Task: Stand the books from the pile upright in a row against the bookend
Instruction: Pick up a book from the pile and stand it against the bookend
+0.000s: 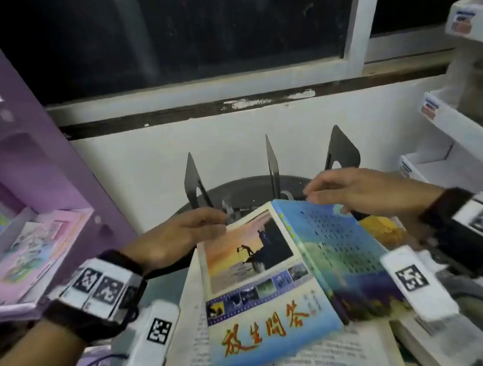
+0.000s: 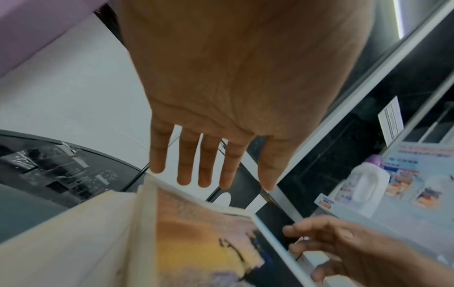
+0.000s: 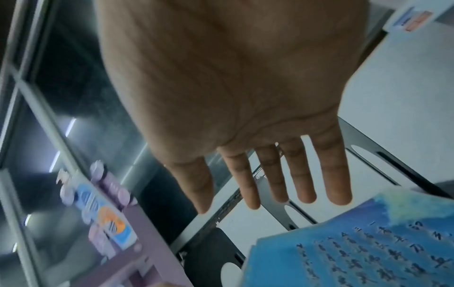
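A blue paperback [image 1: 264, 285] with a sunset picture and red characters lies spread cover-up like a tent on the pile, spine ridge running toward the wall. My left hand [image 1: 205, 220] is at its far left corner with fingers straight [image 2: 213, 174] over the top edge [image 2: 196, 242]. At the far right corner my right hand [image 1: 325, 191] hovers over the blue back cover [image 3: 356, 248], fingers stretched out [image 3: 270, 194] and holding nothing. Three black metal bookend plates [image 1: 193, 182] [image 1: 272, 164] [image 1: 340, 149] stand upright just behind the book, by the white wall.
Under the paperback lies an open book [image 1: 330, 362] showing printed pages, and a yellow cover [image 1: 383, 226] peeks out at the right. A purple shelf unit [image 1: 37, 176] stands close on the left, white shelves [image 1: 454, 134] on the right. The dark round table [image 1: 250, 188] ends at the wall.
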A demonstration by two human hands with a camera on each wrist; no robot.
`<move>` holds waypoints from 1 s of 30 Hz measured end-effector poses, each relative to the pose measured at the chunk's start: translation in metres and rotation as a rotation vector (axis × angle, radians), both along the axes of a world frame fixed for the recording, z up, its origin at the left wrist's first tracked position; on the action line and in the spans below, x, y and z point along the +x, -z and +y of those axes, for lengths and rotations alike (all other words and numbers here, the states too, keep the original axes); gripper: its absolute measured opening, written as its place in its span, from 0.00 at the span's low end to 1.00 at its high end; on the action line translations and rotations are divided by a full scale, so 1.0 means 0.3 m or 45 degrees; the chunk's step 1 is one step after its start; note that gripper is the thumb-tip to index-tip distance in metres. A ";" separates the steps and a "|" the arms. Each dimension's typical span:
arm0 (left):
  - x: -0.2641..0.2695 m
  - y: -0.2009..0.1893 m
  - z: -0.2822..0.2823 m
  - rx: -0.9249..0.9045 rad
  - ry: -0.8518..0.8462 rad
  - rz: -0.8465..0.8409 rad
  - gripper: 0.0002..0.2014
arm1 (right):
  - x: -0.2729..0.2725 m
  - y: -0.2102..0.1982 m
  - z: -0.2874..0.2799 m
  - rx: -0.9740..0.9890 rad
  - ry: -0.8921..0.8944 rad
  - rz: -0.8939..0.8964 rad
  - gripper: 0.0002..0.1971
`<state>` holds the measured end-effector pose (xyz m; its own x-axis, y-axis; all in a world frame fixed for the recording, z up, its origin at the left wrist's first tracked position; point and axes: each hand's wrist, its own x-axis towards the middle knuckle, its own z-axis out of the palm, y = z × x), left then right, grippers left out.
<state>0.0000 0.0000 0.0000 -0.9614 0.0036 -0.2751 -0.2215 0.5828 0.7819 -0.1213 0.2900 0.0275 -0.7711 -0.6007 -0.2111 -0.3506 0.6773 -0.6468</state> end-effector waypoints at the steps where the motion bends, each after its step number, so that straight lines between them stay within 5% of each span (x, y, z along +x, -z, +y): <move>1: -0.001 0.014 0.007 -0.005 0.045 -0.022 0.12 | 0.011 0.003 -0.014 0.064 -0.059 0.030 0.15; 15: -0.040 0.132 0.023 -0.364 -0.008 0.002 0.18 | 0.149 0.025 -0.134 0.406 -0.180 0.153 0.30; 21: -0.016 0.083 0.058 -0.592 -0.103 0.241 0.23 | 0.222 0.011 -0.156 0.503 -0.148 0.262 0.30; 30: 0.050 -0.006 0.085 -0.042 -0.187 0.647 0.13 | 0.215 -0.007 -0.124 0.226 -0.009 0.317 0.45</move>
<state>0.0149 0.0256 0.0018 -0.9633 -0.1415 0.2282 0.0998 0.6002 0.7936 -0.0568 0.2529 0.0295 -0.8082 -0.5769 -0.1185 -0.4885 0.7689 -0.4125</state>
